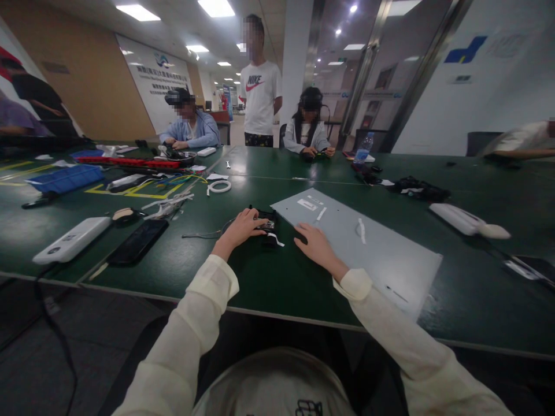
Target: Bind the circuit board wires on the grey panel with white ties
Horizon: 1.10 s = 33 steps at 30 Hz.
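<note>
My left hand (243,226) lies over a small black device (269,222) with a bare circuit board showing, its fingers stretched across the device's left part. A thin dark cable (202,235) runs out to the left of that hand. Just below the device is a small black piece with a white strip (276,239). My right hand (316,245) rests at the left edge of a grey flat panel (385,254), fingers extended and holding nothing. White strips (321,215) lie on the panel. The fingertips of my left hand partly cover the device.
To the left lie a white power bank (73,239), a black phone (139,241), coiled white cable (219,186) and a blue tray (67,179). At right are another white device (455,218) and black cables (420,189). A bottle (364,147) stands farther back; people sit across the table.
</note>
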Each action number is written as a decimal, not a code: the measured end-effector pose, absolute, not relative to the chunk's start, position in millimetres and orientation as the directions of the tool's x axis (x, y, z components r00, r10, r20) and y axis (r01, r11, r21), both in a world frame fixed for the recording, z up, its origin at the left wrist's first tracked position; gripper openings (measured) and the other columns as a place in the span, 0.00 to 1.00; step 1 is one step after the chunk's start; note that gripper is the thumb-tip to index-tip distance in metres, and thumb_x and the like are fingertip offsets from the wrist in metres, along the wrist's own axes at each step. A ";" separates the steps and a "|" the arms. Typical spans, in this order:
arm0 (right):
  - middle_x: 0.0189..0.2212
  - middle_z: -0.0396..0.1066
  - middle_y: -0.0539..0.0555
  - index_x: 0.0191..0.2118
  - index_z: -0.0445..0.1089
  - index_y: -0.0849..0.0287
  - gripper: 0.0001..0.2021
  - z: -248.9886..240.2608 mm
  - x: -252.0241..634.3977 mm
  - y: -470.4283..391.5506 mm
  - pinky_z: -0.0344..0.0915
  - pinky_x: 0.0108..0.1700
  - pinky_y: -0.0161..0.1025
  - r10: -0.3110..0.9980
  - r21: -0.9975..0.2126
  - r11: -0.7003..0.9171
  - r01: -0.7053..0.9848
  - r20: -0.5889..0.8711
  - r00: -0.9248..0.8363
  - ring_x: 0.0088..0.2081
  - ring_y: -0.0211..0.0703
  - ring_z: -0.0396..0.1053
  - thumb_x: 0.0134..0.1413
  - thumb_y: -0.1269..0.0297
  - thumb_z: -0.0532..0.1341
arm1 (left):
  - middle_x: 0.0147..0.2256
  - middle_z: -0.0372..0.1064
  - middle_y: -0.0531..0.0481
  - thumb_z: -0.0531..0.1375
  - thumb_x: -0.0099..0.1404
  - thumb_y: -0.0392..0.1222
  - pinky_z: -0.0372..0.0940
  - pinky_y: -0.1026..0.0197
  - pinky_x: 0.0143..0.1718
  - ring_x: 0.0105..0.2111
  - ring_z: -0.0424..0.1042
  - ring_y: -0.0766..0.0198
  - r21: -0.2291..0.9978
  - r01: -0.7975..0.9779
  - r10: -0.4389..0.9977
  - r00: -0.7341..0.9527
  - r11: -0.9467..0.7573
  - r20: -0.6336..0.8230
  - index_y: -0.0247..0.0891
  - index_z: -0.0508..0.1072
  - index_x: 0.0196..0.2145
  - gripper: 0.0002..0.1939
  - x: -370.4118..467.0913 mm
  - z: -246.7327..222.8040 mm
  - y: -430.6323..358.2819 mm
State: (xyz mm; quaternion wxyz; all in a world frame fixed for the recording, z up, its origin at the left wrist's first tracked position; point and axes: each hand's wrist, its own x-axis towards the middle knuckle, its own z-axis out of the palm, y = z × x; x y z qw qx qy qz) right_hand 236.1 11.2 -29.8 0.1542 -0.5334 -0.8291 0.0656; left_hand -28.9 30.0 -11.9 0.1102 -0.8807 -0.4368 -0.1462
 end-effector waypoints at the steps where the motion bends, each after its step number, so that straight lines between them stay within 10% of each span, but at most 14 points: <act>1: 0.60 0.54 0.57 0.58 0.60 0.61 0.24 -29.6 236.1 11.1 0.45 0.61 0.51 0.904 -0.273 0.424 0.864 0.188 -0.384 0.60 0.49 0.50 0.59 0.56 0.49 | 0.42 0.57 0.46 0.54 0.64 0.49 0.56 0.57 0.44 0.42 0.57 0.59 -0.068 0.802 0.735 0.574 -0.593 0.362 0.47 0.65 0.53 0.19 -29.2 -11.8 29.9; 15: 0.58 0.56 0.58 0.56 0.62 0.62 0.23 -33.1 235.2 14.3 0.48 0.60 0.47 0.893 -0.249 0.440 0.863 0.222 -0.391 0.59 0.49 0.53 0.58 0.58 0.50 | 0.42 0.56 0.46 0.58 0.61 0.45 0.58 0.55 0.45 0.43 0.57 0.58 0.069 0.826 0.628 0.368 -0.559 0.686 0.47 0.64 0.54 0.22 -25.9 2.8 26.5; 33: 0.58 0.57 0.58 0.56 0.63 0.61 0.24 -23.0 224.3 -6.9 0.48 0.60 0.48 0.820 -0.310 0.572 0.759 0.219 -0.529 0.59 0.48 0.53 0.57 0.55 0.53 | 0.41 0.57 0.45 0.56 0.63 0.46 0.57 0.55 0.44 0.42 0.57 0.57 -0.002 0.848 0.659 0.413 -0.530 0.629 0.45 0.65 0.53 0.20 -26.3 6.4 18.9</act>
